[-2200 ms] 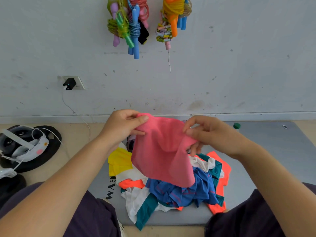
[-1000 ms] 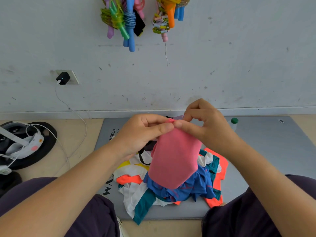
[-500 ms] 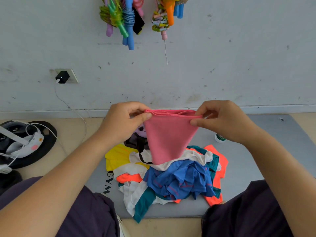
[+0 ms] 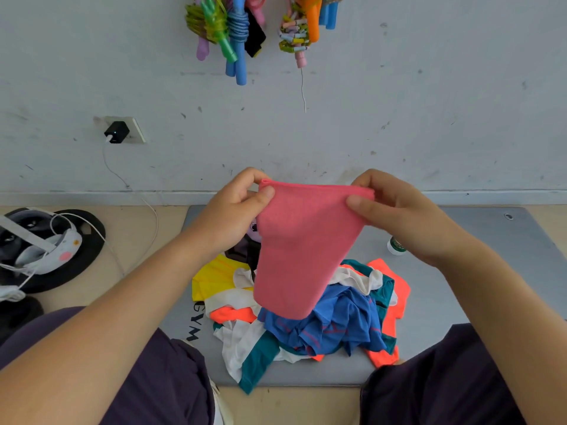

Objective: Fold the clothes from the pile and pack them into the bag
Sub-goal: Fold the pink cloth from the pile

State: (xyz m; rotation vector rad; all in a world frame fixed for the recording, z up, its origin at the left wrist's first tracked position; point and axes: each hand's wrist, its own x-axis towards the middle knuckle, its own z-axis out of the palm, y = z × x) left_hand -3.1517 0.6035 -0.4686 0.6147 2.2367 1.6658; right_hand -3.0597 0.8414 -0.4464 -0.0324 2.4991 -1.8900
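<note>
Two hands hold one pink cloth [image 4: 297, 250] up over the pile [image 4: 310, 314]. The left hand [image 4: 236, 207] pinches one top corner and the right hand [image 4: 395, 210] pinches the other. Its long side hangs straight down, so the next fold probably goes across. No bag shows.

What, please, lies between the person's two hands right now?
In the head view, the pink garment's folded top edge spans from the left hand to the right hand.

Two hands, left hand [image 4: 236, 210] and right hand [image 4: 395, 210]; one pink garment [image 4: 300, 250]; one clothes pile [image 4: 322, 320]; one grey mat [image 4: 478, 265]; one small bottle [image 4: 395, 245]; one wall charger [image 4: 116, 132]; two jump-rope bundles [image 4: 227, 29].
</note>
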